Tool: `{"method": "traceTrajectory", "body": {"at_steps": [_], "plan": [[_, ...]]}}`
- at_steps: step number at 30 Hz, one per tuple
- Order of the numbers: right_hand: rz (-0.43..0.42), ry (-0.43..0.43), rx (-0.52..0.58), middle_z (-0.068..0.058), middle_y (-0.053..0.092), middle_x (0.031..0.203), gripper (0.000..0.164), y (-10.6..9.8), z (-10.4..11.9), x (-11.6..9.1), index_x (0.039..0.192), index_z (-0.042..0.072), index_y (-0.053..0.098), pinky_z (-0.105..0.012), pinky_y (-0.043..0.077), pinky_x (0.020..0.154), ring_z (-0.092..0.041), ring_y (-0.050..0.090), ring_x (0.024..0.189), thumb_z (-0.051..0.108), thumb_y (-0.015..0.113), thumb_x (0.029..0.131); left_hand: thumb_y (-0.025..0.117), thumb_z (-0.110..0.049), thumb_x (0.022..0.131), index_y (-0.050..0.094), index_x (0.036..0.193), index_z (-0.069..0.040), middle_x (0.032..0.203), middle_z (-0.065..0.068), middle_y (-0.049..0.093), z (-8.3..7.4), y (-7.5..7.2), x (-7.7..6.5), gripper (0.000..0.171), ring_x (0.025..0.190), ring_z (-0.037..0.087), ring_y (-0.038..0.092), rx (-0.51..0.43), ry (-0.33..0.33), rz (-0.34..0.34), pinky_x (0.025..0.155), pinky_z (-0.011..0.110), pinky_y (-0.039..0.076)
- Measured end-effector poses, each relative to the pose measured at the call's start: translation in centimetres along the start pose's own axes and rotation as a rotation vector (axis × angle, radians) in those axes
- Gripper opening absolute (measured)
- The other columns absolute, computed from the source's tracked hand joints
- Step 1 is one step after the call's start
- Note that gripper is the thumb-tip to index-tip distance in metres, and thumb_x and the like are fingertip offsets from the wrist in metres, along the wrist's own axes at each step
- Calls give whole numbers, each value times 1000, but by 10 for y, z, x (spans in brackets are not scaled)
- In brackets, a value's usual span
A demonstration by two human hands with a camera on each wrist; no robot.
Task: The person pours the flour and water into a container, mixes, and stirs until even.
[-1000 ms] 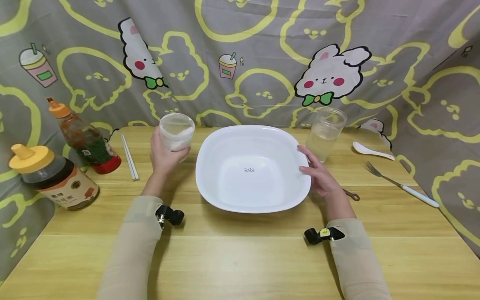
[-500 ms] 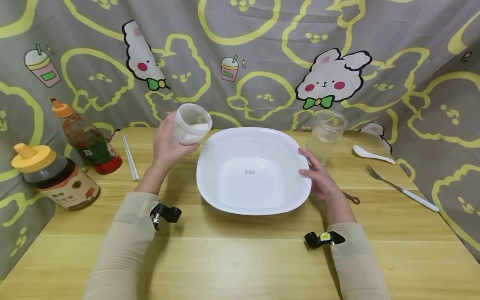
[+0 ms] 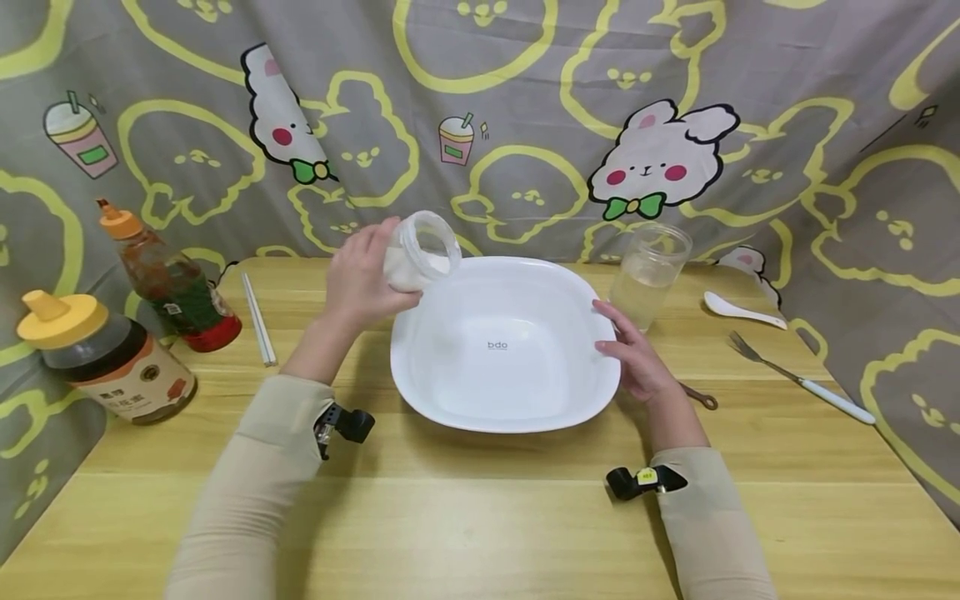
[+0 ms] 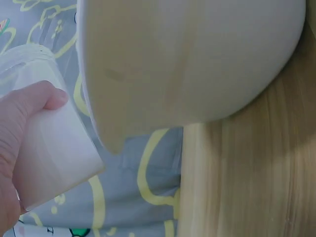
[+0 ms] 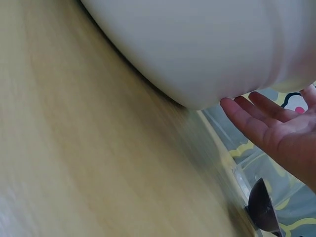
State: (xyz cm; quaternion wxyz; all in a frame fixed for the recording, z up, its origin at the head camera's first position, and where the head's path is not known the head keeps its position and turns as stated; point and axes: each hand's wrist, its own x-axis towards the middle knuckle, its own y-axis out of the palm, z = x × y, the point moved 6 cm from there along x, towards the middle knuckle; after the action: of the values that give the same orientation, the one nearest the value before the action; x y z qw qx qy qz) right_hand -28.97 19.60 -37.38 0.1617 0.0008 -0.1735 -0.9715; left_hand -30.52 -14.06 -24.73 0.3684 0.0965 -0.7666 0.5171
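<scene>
My left hand [image 3: 363, 275] grips a clear jar [image 3: 426, 250] partly filled with white powder. The jar tilts to the right, its open mouth above the back left rim of a white basin [image 3: 498, 392]. In the left wrist view, the thumb presses across the side of the jar [image 4: 59, 143], beside the basin's outer wall [image 4: 197, 59]. At the basin's right side, my right hand [image 3: 641, 358] holds the rim, two fingertips showing over its edge. The right wrist view shows other fingers of this hand [image 5: 281, 123] extended against the outer wall.
A glass jar of cloudy liquid [image 3: 648, 279] stands behind my right hand. A ladle [image 5: 262, 205] lies nearby. Farther right are a white spoon [image 3: 742, 310] and a fork [image 3: 798, 379]. Chopsticks [image 3: 259, 321], a sauce bottle [image 3: 168, 283] and a honey bottle [image 3: 108, 358] occupy the left.
My left hand has lifted the jar of powder and carried it right to the basin, tipping it from upright to strongly tilted. My right hand stays at the basin's rim.
</scene>
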Motion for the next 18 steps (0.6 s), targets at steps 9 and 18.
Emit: {"method": "traceTrajectory", "body": {"at_steps": [9,18], "plan": [[12,-18,12,-7,28,128,56,0,-1,-1,130,21,38,-35,51,64,-20,53,91,-7,44,82,71,-35,51,36,123,-14,110,16,49,-20,5,5,84,98,34,45,66,87,8,78,48,39],[7,-4,7,-8,26,130,56,0,-1,-1,131,22,36,-35,51,65,-20,52,92,-7,43,83,70,-33,53,38,123,-12,111,16,49,-36,10,8,80,100,34,44,172,216,11,84,50,36]]}}
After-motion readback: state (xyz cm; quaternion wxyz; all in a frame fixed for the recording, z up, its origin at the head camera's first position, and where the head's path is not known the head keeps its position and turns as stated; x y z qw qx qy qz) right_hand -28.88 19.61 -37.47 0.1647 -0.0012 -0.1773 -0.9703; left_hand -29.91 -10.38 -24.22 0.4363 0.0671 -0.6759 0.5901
